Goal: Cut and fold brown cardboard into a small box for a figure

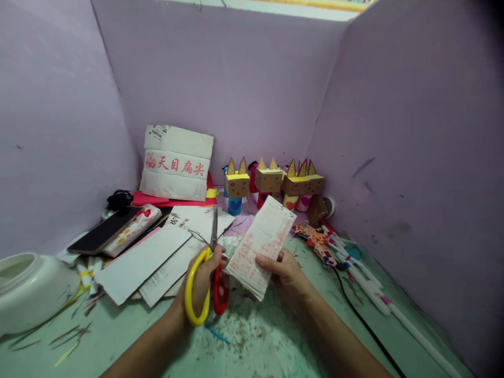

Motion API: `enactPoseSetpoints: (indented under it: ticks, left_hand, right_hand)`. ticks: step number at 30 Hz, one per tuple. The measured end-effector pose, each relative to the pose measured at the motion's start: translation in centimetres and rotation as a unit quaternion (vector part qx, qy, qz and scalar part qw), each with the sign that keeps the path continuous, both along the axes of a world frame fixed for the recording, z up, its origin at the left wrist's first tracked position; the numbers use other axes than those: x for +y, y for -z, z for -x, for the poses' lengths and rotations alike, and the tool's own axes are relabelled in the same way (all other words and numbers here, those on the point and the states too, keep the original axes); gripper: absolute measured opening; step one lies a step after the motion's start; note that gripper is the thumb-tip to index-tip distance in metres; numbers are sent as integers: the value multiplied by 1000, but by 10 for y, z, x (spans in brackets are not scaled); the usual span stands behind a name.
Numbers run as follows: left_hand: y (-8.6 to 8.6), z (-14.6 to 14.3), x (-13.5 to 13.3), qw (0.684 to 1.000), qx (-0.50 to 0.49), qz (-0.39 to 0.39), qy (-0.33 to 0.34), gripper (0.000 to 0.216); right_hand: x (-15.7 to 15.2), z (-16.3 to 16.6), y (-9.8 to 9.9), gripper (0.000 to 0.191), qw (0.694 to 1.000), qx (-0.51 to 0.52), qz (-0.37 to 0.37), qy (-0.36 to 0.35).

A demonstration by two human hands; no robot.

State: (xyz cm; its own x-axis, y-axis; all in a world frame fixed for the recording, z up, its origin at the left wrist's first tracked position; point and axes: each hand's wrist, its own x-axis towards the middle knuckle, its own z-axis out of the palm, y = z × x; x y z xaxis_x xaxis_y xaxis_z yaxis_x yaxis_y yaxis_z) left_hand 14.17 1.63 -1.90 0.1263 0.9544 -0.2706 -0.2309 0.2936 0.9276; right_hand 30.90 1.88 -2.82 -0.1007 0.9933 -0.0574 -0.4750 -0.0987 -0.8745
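Observation:
Scissors (213, 233) with one yellow and one red handle are held in my left hand (205, 273), blades pointing up and close together. My right hand (281, 268) grips a white cardboard piece (262, 241) with red printing, thumb on its front face. The piece is tilted, and its lower left edge comes near my left fingers; whether they touch it I cannot tell. Behind my left hand lie flat white cardboard strips (145, 257) that overlap on the table.
Several box-headed cardboard figures (237, 185) with horns stand at the back. A printed cardboard sheet (177, 163) leans on the wall. A white pot (35, 289) is at left; white tubes (366, 283) and a black cord (362, 315) lie at right.

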Motion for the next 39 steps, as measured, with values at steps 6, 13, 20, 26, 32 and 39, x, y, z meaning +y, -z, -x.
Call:
enactPoseSetpoints:
  ticks: [6, 13, 20, 26, 32, 39]
  left_hand:
    - [-7, -1, -7, 995, 21, -98, -5, 50]
    - [-3, -6, -11, 990, 68, -117, -23, 34]
    - [-6, -5, -12, 984, 125, -122, -29, 30]
    - [-4, -7, -10, 984, 126, -126, -17, 29]
    - [-4, 0, -7, 972, 173, -158, 4, 33]
    - [-19, 17, -13, 838, 439, -301, 121, 39]
  right_hand:
    - [2, 0, 3, 37, 999, -12, -2, 36]
    - [1, 0, 6, 37, 999, -25, -14, 34]
    - [4, -2, 7, 37, 999, -30, -9, 35]
    - [-2, 6, 5, 42, 1000, -1, -12, -8]
    - [-6, 8, -5, 44, 998, 22, -45, -48]
    - [5, -12, -12, 32, 988, 78, 15, 131]
